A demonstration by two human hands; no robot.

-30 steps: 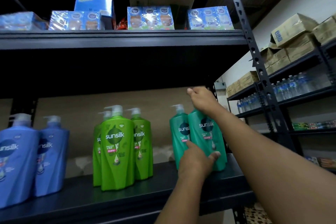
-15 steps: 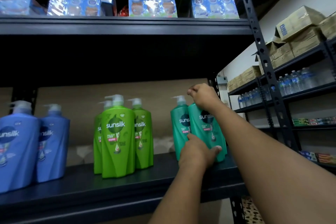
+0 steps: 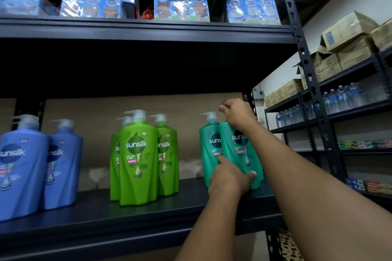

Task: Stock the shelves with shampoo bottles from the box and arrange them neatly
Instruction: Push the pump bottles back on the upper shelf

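On the dark shelf (image 3: 148, 214) a teal shampoo bottle (image 3: 235, 154) stands at the right end, in front of a second teal bottle (image 3: 209, 146). My right hand (image 3: 238, 115) grips the front bottle's pump top. My left hand (image 3: 230, 178) holds its lower body, thumb across the front. Three green bottles (image 3: 139, 159) stand grouped in the middle. Two blue bottles (image 3: 23, 165) stand at the left. No box is in view.
The upper shelf (image 3: 148, 29) carries blue carton packs and a cardboard box. A slotted black upright (image 3: 305, 65) ends the rack at right. Beyond it, another rack (image 3: 339, 112) holds water bottles, cartons and small packs.
Both hands stay on the front teal bottle, which has hardly moved. The view shifts slightly between frames.
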